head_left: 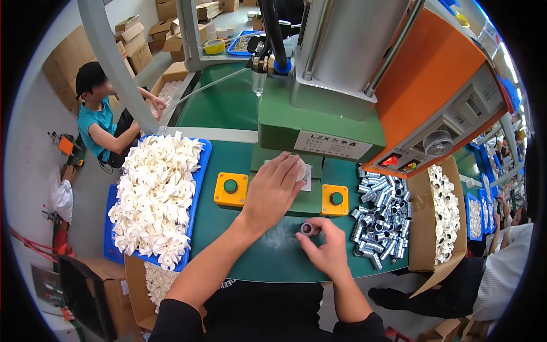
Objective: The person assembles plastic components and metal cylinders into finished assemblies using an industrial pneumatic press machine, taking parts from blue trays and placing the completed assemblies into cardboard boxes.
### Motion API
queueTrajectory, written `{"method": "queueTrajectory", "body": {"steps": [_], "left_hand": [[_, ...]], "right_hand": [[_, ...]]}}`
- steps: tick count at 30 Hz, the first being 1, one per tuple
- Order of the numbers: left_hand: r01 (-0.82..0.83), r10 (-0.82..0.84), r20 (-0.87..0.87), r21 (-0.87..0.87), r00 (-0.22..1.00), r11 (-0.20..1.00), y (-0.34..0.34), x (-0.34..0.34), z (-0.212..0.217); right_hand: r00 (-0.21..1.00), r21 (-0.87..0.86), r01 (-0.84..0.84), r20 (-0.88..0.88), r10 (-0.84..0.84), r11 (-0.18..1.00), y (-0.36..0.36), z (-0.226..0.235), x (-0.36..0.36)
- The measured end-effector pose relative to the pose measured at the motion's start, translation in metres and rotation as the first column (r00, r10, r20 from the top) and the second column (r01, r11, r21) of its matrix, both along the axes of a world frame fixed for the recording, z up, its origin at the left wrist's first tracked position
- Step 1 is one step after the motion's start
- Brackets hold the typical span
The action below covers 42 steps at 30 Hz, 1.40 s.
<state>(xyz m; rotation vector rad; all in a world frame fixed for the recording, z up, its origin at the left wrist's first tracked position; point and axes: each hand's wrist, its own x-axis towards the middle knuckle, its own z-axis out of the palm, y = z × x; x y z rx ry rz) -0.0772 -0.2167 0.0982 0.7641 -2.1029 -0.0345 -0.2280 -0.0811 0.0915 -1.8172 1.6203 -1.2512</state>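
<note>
Head view: two hands work; left hand (pixel 273 191) presses one white plastic piece (pixel 299 169) under the press, right hand (pixel 325 246) pinches one shiny metal sleeve (pixel 308 229) above the green table (pixel 228 228), between two yellow button boxes (pixel 231 189).

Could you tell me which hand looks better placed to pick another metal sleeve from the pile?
Probably the right hand: it pinches a small silver metal sleeve beside the pile of silver sleeves; the left hand rests under the green press.

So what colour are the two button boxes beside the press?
Yellow boxes with green buttons, clearest in the head view.
</note>
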Motion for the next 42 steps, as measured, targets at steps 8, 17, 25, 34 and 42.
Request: {"method": "queueTrajectory", "body": {"steps": [8,17,25,34,42], "left_hand": [[0.041,-0.041,0.001,0.013,0.999,0.999,0.008,0.008,0.003],[-0.225,0.232,-0.060,0.107,0.971,0.968,0.039,0.061,0.007],[-0.471,0.438,0.242,0.097,0.866,0.877,0.059,0.088,0.008],[-0.393,0.334,0.377,0.090,0.864,0.915,0.053,0.088,0.022],[-0.359,0.310,0.364,0.073,0.878,0.930,0.048,0.088,0.022]], "right_hand": [[0.985,-0.066,0.116,0.136,-0.106,0.991,-0.082,0.054,0.003],[0.977,0.028,0.107,0.184,-0.111,0.994,-0.114,0.064,0.009],[0.947,-0.125,-0.132,-0.310,0.088,0.983,-0.002,-0.001,0.001],[0.858,-0.260,0.181,-0.429,-0.282,0.948,0.007,0.001,-0.012],[0.786,-0.309,0.266,-0.479,-0.391,0.913,-0.021,0.002,-0.040]]}}
